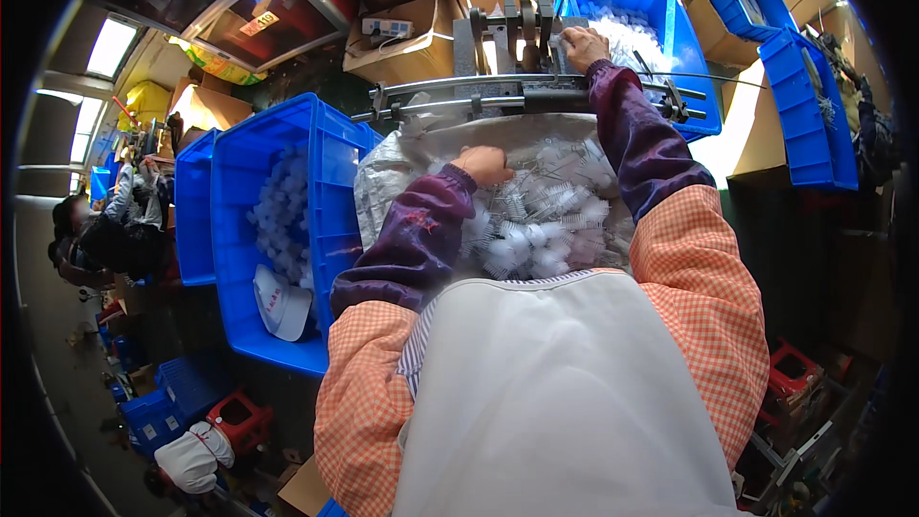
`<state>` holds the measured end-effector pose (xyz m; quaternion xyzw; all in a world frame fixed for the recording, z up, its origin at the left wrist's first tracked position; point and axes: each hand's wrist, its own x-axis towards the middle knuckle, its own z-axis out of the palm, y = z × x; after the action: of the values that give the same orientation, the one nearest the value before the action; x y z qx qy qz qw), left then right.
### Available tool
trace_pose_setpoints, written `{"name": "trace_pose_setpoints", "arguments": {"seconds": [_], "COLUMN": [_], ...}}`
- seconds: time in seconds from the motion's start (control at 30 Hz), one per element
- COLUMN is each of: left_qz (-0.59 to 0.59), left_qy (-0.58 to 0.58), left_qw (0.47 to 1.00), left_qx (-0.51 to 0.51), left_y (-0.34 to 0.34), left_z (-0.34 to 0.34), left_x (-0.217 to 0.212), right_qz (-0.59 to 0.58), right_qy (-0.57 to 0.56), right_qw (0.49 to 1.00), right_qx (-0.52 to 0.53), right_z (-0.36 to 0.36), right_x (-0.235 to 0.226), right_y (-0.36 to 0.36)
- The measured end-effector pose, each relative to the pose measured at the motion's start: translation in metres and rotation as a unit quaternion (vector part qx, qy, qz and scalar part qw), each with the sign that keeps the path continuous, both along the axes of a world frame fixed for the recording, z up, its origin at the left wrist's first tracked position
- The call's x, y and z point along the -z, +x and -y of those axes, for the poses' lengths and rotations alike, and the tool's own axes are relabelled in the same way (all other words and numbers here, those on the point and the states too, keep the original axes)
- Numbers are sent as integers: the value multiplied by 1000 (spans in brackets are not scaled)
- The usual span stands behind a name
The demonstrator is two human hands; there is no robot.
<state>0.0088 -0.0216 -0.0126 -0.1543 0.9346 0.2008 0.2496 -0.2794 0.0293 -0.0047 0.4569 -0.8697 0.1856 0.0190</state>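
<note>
At twelve o'clock, left hand (483, 165) at translucent white plastic pieces (546, 220)
Its grip is hidden; at one o'clock the right hand (584, 46) curls against the dark metal machine (529, 38), hold unclear; the whitish plastic sheet (380, 180) seemingly keeps pieces gathered.

probably a factory workshop: metal machine (526, 43), blue bins (330, 177)

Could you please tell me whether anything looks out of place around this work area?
Yes: what looks like a white cap lies in the near end of the large blue bin on the left. It seems odd there because the bin otherwise holds many small white pieces.
</note>
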Motion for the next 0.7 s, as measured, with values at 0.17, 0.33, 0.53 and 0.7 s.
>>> {"name": "trace_pose_setpoints", "arguments": {"seconds": [0.17, 0.33, 0.53, 0.7], "left_qz": [-64, -78, -74, -62], "left_qy": [38, 45, 42, 47], "left_qw": [997, 995, 996, 996], "left_qx": [-25, -31, -34, -37], "left_y": [-2, -2, -2, -3], "left_z": [0, 1, -1, 0], "left_x": [2, 4, -2, -2], "right_qz": [5, 40, 75, 92], "right_qy": [8, 10, 69, 75], "right_qw": [1000, 999, 995, 993], "right_qx": [0, -10, 15, 16], "right_z": [3, 4, 12, 15], "right_x": [4, 5, 1, -3], "right_y": [-4, -9, -12, -12]}}
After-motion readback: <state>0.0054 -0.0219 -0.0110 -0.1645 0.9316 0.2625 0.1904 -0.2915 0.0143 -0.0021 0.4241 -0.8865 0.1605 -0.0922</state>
